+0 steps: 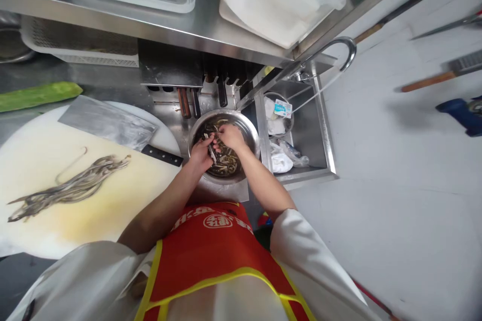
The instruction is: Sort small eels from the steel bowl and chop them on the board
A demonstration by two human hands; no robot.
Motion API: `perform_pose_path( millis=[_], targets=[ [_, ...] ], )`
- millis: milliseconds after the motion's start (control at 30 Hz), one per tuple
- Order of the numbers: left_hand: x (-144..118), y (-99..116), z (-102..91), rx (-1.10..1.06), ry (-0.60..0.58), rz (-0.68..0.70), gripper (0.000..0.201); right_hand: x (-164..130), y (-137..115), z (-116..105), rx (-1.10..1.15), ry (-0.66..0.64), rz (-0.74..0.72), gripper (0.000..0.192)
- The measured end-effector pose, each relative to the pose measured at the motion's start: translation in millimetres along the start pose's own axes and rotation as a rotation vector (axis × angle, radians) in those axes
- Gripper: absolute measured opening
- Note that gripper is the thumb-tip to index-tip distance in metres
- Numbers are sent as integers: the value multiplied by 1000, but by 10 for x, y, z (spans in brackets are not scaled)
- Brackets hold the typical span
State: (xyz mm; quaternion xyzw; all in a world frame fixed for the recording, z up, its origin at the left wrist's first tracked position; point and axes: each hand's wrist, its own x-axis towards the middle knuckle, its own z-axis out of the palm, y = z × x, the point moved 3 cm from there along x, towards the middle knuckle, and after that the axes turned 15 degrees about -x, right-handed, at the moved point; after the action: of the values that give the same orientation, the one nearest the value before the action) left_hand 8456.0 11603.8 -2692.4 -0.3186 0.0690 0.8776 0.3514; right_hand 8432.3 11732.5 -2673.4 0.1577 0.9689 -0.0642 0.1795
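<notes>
Both hands work inside the metal bowl (246, 133) on the counter (113, 83). The left hand (200, 155) and the right hand (230, 136) meet over it, fingers pinched on a pale fish strip (213, 152) above the dark pile. Left of the bowl lies a cutting board (45, 160) with gutted eels (71, 188) and a cleaver (109, 123). Right of the bowl is a sink (316, 125).

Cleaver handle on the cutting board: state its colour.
Black. The cleaver handle shows best in the head view, lying near the left hand.
</notes>
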Motion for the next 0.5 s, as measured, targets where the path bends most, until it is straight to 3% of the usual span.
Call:
perform_pose_path(
  millis=[100, 333, 500],
  targets=[
    [7, -1, -14, 2, 0, 16, 14, 105, -31, -7, -34, -72, -18, 12],
    [31, -5, -18, -11, 9, -17, 9, -40, 286, -312, 677, 26, -78, 21],
    [23, -4, -9, -17, 69, -89, 6, -244, 309, -622, 835, 163, -136, 32]
  ],
)
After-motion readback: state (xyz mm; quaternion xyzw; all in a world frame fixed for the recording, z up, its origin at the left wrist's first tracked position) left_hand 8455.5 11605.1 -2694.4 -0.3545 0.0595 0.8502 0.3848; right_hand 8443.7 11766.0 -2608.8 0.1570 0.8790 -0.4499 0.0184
